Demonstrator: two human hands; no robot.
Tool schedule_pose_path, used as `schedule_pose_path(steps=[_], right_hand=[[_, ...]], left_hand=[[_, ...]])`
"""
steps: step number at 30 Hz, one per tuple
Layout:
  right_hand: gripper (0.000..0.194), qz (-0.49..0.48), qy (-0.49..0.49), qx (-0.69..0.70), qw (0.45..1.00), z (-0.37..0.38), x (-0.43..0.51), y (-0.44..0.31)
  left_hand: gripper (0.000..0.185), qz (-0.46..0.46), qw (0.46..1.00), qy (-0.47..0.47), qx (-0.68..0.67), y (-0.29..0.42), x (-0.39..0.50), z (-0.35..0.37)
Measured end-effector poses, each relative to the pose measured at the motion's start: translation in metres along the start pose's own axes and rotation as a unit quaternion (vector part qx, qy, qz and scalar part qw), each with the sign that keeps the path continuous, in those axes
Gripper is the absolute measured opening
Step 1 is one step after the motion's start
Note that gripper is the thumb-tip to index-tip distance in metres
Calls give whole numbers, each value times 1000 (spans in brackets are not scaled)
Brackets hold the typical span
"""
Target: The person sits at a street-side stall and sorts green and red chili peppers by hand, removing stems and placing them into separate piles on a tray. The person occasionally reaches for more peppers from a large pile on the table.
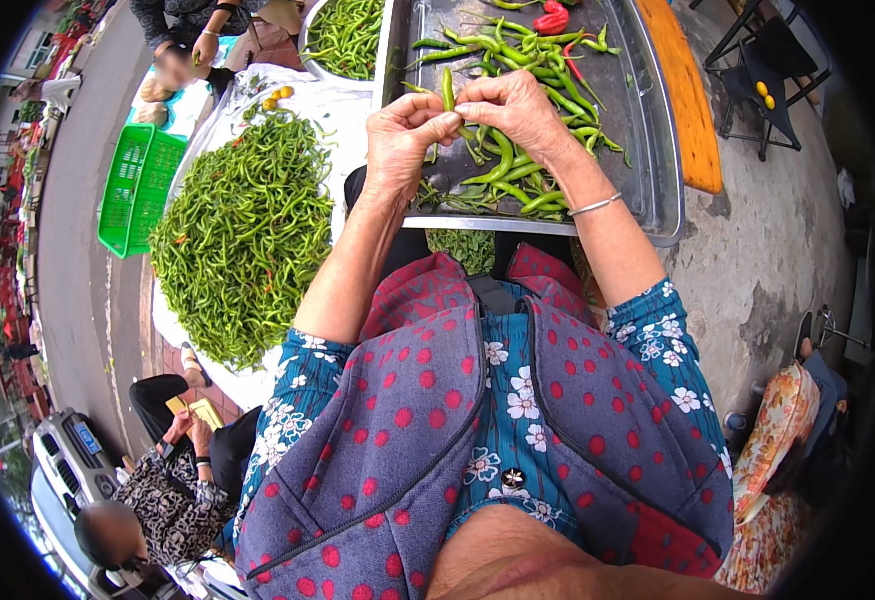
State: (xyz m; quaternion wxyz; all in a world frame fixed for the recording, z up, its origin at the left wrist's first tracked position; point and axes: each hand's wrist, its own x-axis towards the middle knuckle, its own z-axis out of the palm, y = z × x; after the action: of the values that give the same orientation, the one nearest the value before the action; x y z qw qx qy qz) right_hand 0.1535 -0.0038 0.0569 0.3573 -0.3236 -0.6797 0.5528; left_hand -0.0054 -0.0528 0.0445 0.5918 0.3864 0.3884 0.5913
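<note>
Between my two hands a single green chili pepper (pixel 448 88) stands almost upright. My left hand (pixel 409 139) has thumb and fingers pinched together at its lower end. From the other side my right hand (pixel 516 111) pinches close to the same spot, thumb against forefinger. Both hands are above a shallow metal tray (pixel 647 161). Loose green chilies (pixel 508 165) lie scattered in it, along with stems and leafy scraps (pixel 448 199). A wrinkled red pepper (pixel 551 18) and a slim red chili (pixel 583 75) are toward the tray's far side.
A large heap of green chilies (pixel 246 232) covers a white sheet (pixel 343 124) at left. Beyond it are a green plastic crate (pixel 133 191) and a basin (pixel 311 64) of chilies. Other people sit at upper left and lower left. A wooden board (pixel 685 105) borders the tray; a folding chair (pixel 764 86) stands right.
</note>
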Motion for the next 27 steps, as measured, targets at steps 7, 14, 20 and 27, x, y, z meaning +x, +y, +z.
schedule_pose_path(steps=[7,14,20,27], right_hand=[[11,-16,-5,-100,995,2,0,-3],[10,-49,26,-138,989,8,0,-8],[12,-24,70,-97,993,-2,0,-7],[13,4,-5,-37,999,-5,-3,-14]], left_hand=[[11,-11,998,-6,56,4,-2,2],[14,-31,999,-31,-7,-2,1,-3],[20,-98,967,-97,-215,-4,7,-17],[23,-91,952,-114,-268,-3,7,-15]])
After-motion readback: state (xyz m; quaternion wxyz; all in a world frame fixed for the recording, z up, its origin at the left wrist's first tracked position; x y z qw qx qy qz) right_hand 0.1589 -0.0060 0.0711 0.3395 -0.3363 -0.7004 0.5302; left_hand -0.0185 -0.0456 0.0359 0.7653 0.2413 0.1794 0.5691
